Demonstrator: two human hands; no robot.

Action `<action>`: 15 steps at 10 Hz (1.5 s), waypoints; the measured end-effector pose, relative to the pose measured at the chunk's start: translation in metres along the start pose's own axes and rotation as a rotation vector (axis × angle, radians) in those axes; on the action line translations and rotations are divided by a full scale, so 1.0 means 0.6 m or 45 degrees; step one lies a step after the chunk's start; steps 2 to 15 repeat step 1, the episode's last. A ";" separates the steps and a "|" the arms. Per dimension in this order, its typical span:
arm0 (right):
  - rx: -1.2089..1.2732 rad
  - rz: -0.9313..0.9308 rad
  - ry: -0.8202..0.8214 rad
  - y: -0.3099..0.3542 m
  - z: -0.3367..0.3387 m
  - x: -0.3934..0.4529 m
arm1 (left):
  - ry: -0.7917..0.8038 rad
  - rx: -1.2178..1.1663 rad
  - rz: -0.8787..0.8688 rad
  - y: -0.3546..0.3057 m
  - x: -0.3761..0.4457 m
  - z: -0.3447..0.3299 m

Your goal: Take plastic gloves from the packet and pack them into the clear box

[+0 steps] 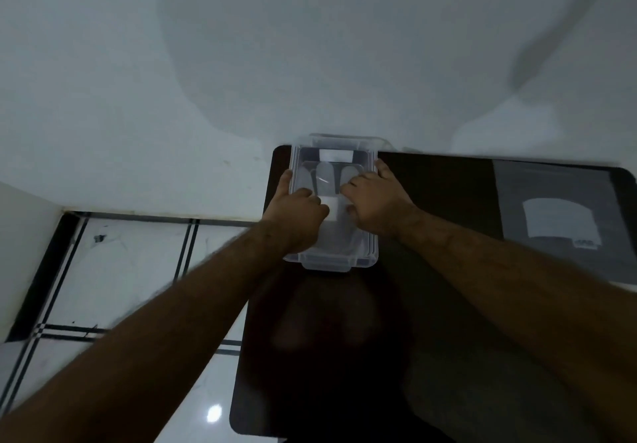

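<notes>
A clear plastic box (332, 263) stands at the far left of a dark table, close to the wall. Both my hands rest on top of it. My left hand (296, 217) curls over the left side, thumb along the box's left edge. My right hand (374, 201) lies over the right side, fingers bent, thumb on the right rim. Between the two hands shows a small white piece (332, 209); whether it is gloves or a latch I cannot tell. The flat grey packet (558, 222) with a white label lies on the table at the right, apart from both hands.
The dark table (448, 339) runs toward me and to the right. A white wall (310, 46) stands right behind the box. To the left, below the table edge, lies a white tiled floor (131, 270) with black stripes.
</notes>
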State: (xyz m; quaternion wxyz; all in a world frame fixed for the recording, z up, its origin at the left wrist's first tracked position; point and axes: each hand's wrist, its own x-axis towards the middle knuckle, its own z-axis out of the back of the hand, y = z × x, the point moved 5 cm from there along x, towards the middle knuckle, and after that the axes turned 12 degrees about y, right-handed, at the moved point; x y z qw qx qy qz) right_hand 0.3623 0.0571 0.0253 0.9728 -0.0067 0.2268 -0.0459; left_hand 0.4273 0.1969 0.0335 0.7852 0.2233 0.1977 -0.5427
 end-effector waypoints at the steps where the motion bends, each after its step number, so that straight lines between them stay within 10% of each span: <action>1: 0.139 -0.121 -0.187 -0.018 0.023 -0.059 | -0.138 -0.202 0.130 -0.013 -0.038 0.027; 15: 0.139 -0.121 -0.187 -0.018 0.023 -0.059 | -0.138 -0.202 0.130 -0.013 -0.038 0.027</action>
